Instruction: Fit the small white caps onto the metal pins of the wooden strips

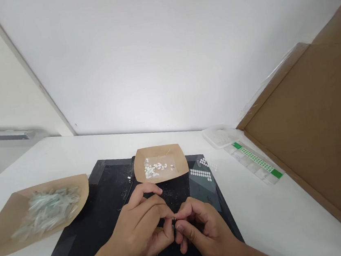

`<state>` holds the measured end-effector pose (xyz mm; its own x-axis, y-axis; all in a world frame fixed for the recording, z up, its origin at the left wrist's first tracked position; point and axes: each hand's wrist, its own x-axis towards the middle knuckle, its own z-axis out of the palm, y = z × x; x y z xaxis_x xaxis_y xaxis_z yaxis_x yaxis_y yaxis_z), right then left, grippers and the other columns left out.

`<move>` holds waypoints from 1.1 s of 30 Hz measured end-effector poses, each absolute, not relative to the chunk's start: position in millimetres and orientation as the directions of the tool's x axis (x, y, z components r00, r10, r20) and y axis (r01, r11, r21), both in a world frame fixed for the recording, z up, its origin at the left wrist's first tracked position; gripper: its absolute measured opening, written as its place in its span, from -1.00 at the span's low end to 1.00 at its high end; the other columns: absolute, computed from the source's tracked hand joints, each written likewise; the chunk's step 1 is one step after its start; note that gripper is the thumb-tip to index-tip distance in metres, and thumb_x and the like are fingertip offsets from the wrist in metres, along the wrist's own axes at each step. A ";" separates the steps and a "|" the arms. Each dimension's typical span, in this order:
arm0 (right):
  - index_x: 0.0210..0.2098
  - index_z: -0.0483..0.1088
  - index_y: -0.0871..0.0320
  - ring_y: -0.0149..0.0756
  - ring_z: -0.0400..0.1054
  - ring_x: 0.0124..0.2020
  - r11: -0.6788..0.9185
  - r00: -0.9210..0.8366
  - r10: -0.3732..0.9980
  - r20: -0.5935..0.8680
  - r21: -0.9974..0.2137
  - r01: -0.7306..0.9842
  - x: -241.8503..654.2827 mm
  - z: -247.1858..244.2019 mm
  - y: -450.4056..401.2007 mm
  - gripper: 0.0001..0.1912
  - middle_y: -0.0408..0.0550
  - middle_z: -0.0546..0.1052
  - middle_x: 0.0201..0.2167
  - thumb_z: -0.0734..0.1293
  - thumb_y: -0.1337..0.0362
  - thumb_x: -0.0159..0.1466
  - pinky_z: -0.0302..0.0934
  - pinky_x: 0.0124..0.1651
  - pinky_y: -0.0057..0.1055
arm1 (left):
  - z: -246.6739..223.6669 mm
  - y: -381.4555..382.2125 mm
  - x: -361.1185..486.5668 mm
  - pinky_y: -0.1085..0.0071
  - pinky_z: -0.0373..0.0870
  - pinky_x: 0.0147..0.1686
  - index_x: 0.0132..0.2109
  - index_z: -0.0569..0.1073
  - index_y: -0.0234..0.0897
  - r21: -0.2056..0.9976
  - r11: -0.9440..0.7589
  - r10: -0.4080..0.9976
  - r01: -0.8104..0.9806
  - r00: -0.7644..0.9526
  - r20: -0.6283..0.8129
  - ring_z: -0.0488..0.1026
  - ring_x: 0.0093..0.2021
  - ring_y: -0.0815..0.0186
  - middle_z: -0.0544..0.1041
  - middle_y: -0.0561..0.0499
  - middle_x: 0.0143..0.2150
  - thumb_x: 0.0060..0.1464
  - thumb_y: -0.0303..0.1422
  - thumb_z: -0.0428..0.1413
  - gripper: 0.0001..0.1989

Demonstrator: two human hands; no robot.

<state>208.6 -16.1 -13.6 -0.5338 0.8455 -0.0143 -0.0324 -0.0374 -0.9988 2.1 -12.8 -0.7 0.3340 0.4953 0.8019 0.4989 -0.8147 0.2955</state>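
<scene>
Above matting, left hand and right hand pinch a tiny piece between them.

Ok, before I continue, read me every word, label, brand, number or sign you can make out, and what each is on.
None can be read.
Green-and-white gridded strip: marks too small to read.
Black rectangular mat: faint marks, too blurred to read.
Tiny dark piece at the left hand's fingertips: too small to tell.
Brown cardboard panel: no text visible.
</scene>
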 end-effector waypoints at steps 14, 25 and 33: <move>-0.14 0.46 0.13 -0.40 0.55 -0.48 0.099 -0.540 0.837 0.092 -0.995 -0.017 213.7 -15.7 -12.7 -0.82 -0.14 0.56 -0.38 0.39 0.15 0.49 0.41 -0.36 -0.49 | 0.1 -11.3 -1.8 0.13 0.49 0.06 -0.23 0.45 -0.27 0.398 -0.824 0.540 0.403 0.348 0.766 0.40 -0.40 0.39 0.49 0.10 -0.41 0.08 -0.70 0.22 -0.76; -0.13 0.49 0.13 -0.47 0.53 -0.50 0.350 -0.626 0.726 0.284 -0.937 -0.019 219.7 -7.0 -8.4 -0.96 -0.16 0.59 -0.40 0.37 0.32 0.48 0.41 -0.33 -0.56 | 10.6 -10.2 -8.6 0.16 0.49 -0.03 -0.22 0.38 -0.26 0.470 -0.839 0.542 0.273 0.495 0.679 0.34 -0.36 0.35 0.50 0.06 -0.39 0.04 -0.71 0.18 -0.72; -0.09 0.47 0.11 -0.47 0.54 -0.47 0.410 -0.657 0.681 0.322 -0.912 -0.022 222.7 -7.6 -7.8 -0.91 -0.17 0.58 -0.36 0.33 0.40 0.48 0.41 -0.30 -0.54 | 13.0 -10.1 -8.9 0.19 0.49 -0.07 -0.21 0.40 -0.26 0.487 -0.839 0.538 0.245 0.508 0.672 0.34 -0.36 0.35 0.50 0.06 -0.40 0.06 -0.71 0.20 -0.73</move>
<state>222.7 -7.8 -7.6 -0.6573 0.6813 0.3221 -0.0221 0.4099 -0.9119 -8.9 -10.1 13.0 0.5082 0.5385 0.6721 0.2449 -0.8386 0.4866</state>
